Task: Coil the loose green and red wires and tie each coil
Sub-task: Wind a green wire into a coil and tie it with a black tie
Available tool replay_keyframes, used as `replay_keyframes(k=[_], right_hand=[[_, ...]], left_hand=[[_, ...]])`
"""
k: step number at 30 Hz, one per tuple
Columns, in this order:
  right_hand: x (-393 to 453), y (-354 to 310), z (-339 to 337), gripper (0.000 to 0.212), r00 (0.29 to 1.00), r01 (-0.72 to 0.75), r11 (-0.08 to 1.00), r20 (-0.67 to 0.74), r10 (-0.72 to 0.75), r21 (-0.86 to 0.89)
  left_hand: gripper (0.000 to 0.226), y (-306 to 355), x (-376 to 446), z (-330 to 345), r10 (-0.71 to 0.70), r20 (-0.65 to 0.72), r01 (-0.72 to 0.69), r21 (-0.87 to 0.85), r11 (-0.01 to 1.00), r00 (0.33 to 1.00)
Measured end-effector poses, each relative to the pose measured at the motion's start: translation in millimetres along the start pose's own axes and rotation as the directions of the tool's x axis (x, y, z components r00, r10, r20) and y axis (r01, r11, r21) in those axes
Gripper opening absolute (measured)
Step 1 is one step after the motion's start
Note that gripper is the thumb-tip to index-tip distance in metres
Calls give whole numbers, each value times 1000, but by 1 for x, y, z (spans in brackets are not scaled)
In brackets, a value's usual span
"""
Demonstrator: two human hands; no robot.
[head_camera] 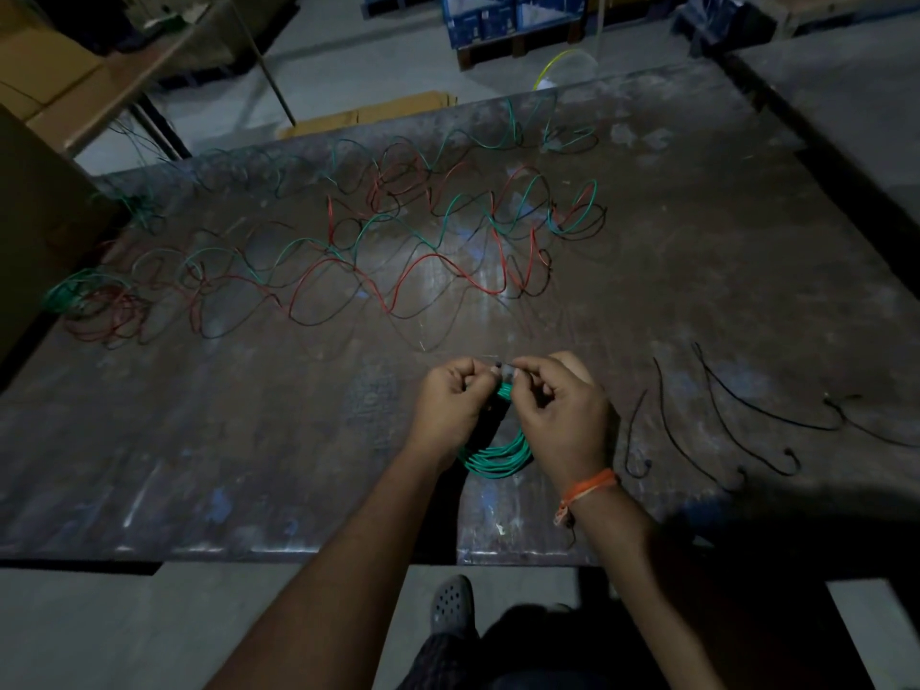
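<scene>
A green wire coil point(498, 458) hangs between my two hands near the table's front edge. My left hand point(450, 408) and my right hand point(562, 415) both pinch a thin tie at the top of the coil, fingertips almost touching; the coil's upper part is hidden by my fingers. Loose green wire point(378, 219) and loose red wire point(368, 281) lie in tangled loops across the far half of the dark table point(249, 440). A small green and red bunch point(92, 303) lies at the left edge.
Several black tie pieces point(697, 430) lie on the table right of my hands. A cardboard box point(35, 201) stands at the left edge. Blue boxes point(498, 12) sit on the floor beyond the table. My shoe point(450, 605) shows below the front edge.
</scene>
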State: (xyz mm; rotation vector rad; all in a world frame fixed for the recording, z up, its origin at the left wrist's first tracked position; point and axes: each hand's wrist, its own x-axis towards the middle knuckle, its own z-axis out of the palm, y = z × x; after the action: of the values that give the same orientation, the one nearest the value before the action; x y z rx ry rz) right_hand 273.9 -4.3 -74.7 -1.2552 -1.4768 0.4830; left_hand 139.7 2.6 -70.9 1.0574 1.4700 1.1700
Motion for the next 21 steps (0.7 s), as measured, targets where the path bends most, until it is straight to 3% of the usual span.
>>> replay_keyframes(k=[5,21], right_hand=[[0,1,1,16,998,68,996,-1,-69,-54],[-2,-1,1,8,999,22,996,-27,-25,-90]], left_hand=[[29,1,-1,0,23,39,-25,33,999,999],[26,1,-2,-3,56,38,-58,53,997,998]])
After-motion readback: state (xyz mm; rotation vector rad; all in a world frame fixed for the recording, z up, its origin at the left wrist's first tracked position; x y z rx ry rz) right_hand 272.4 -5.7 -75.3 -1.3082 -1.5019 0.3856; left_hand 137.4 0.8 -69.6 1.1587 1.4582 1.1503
